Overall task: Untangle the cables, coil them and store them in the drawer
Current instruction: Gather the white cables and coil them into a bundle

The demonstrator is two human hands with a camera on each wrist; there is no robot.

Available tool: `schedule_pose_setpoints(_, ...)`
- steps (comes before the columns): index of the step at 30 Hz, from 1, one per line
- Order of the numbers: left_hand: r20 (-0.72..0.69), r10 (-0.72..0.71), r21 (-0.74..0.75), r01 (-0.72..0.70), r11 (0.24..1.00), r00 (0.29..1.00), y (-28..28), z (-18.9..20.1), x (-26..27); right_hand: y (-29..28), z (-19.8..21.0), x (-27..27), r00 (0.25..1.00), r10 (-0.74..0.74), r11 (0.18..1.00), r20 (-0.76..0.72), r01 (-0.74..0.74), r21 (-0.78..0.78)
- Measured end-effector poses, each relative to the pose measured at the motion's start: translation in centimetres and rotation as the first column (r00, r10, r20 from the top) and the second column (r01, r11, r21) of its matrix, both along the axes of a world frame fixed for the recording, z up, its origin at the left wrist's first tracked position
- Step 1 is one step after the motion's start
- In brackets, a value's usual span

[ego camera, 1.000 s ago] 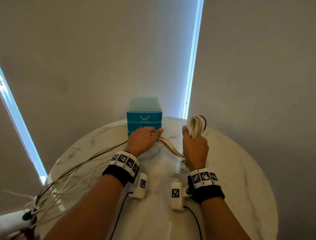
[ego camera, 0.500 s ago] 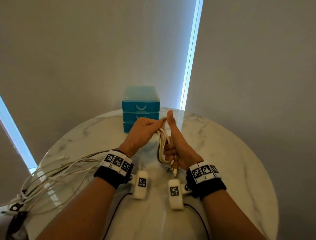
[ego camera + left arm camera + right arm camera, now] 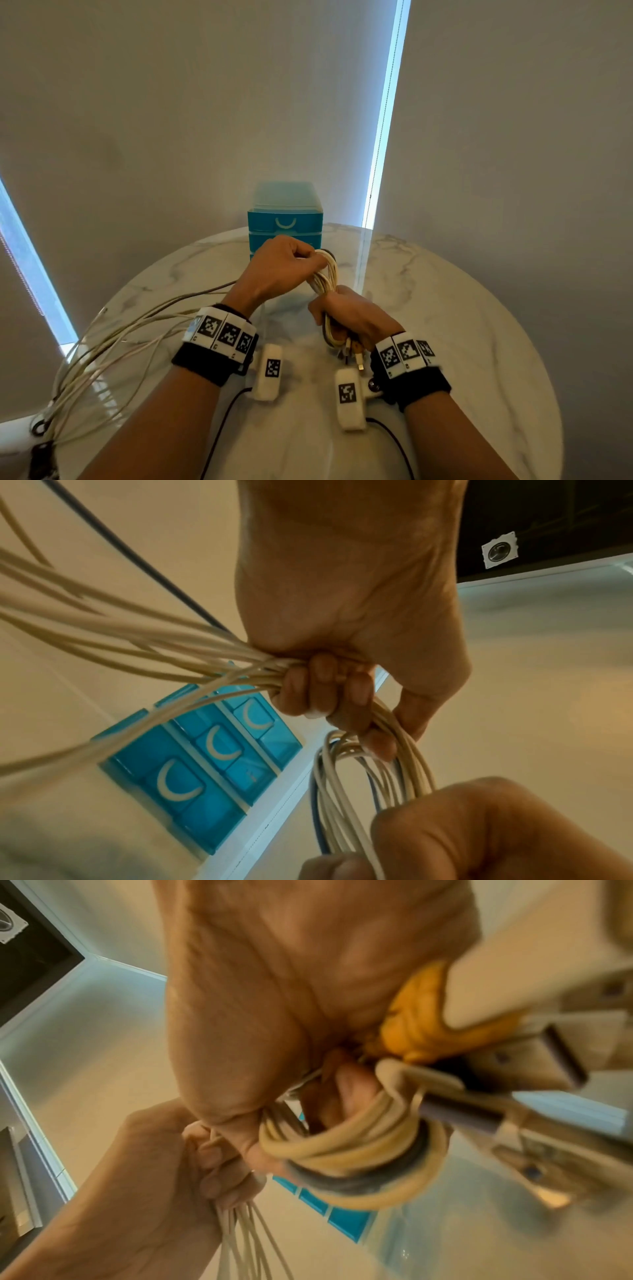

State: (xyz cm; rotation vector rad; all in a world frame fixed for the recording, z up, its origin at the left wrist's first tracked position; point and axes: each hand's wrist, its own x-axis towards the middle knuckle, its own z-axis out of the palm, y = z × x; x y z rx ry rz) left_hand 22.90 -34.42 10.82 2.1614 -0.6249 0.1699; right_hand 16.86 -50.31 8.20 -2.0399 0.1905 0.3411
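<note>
A coil of cream cables with one dark strand stands upright between my hands above the round marble table. My left hand grips the cable strands at the coil's top, fingers curled round them. My right hand grips the coil's lower half; USB plugs stick out below it. Loose cable lengths trail from my left hand off the table's left edge. The blue three-drawer unit stands just behind my hands, its drawers closed.
The table's left edge carries the hanging cable ends and dark plugs. Bare marble lies to the right of my hands. Closed blinds with bright window strips rise behind the table.
My left hand has carried the strands up and over the top of the coil. My right hand has lowered its thumb and sunk a little, still holding the coil.
</note>
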Motion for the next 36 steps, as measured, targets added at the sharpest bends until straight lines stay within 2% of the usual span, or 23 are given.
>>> schedule_pose_setpoints(3,-0.093,-0.11,-0.054,0.105,0.993,0.99,0.3,0.1,-0.1,0.0,-0.1,0.2,0.996,-0.076,0.991,-0.049,0.081,0.108)
schedule_pose_setpoints(5,-0.125,-0.189,-0.002,0.19,0.982,0.974,0.3,0.2,-0.4,-0.3,-0.3,0.4,0.992,-0.112,0.973,-0.065,0.123,0.197)
schedule_pose_setpoints(7,-0.04,-0.201,0.074,0.204,0.976,0.979,-0.1,0.2,-0.2,-0.5,-0.3,0.5,0.99,-0.123,0.96,-0.076,0.138,0.245)
schedule_pose_setpoints(10,0.122,-0.155,0.084,0.145,0.986,0.98,-1.1,1.1,0.6,-0.6,-0.3,0.3,0.989,-0.108,0.954,-0.103,0.132,0.27)
schedule_pose_setpoints(12,0.215,-0.136,0.188,0.095,0.977,0.967,-2.1,2.2,1.3,-0.6,-0.4,0.3,0.988,-0.114,0.959,-0.104,0.137,0.248)
schedule_pose_setpoints(13,0.222,-0.141,0.294,0.071,0.953,0.965,-2.5,2.9,1.6,-0.6,-0.5,0.3,0.989,-0.114,0.962,-0.091,0.133,0.24)
schedule_pose_setpoints(15,0.197,-0.18,0.529,0.05,0.847,0.964,-3.3,3.8,2.0,-0.5,-0.6,0.4,0.99,-0.13,0.966,-0.046,0.137,0.218)
schedule_pose_setpoints(16,0.187,-0.201,0.612,0.046,0.79,0.961,-3.7,4.0,2.2,-0.4,-0.5,0.3,0.989,-0.144,0.969,-0.022,0.145,0.202)
schedule_pose_setpoints(18,0.219,-0.229,0.69,0.015,0.723,0.949,-4.3,4.5,2.4,-0.6,-0.5,-0.1,0.985,-0.169,0.97,0.04,0.159,0.184)
schedule_pose_setpoints(22,0.36,-0.239,0.705,-0.095,0.703,0.902,-5.2,5.1,2.1,-1.0,-0.8,-0.2,0.977,-0.16,0.978,0.14,0.138,0.157)
schedule_pose_setpoints(25,0.442,-0.275,0.697,-0.134,0.705,0.854,-5.4,5.6,1.8,-1.3,-0.8,0.6,0.982,-0.063,0.991,0.176,0.04,0.13)
schedule_pose_setpoints(27,0.47,-0.31,0.702,-0.137,0.699,0.827,-5.5,6.3,1.6,-1.2,-0.7,0.7,0.979,-0.05,0.988,0.198,0.02,0.154)
schedule_pose_setpoints(29,0.463,-0.349,0.705,-0.101,0.702,0.814,-5.8,7.0,1.4,-0.8,-1.0,0.5,0.967,-0.081,0.96,0.24,0.011,0.279)
schedule_pose_setpoints(32,0.44,-0.403,0.688,-0.013,0.725,0.802,-6.4,7.8,1.2,0.0,-1.0,-0.3,0.918,-0.168,0.83,0.358,-0.064,0.554)
schedule_pose_setpoints(34,0.421,-0.438,0.653,0.071,0.754,0.794,-6.4,8.3,1.2,0.0,-0.9,-0.6,0.886,-0.19,0.781,0.423,-0.124,0.612)
schedule_pose_setpoints(36,0.384,-0.457,0.599,0.16,0.785,0.803,-5.9,8.6,1.6,-0.2,-0.8,-0.8,0.887,-0.137,0.753,0.44,-0.196,0.628)
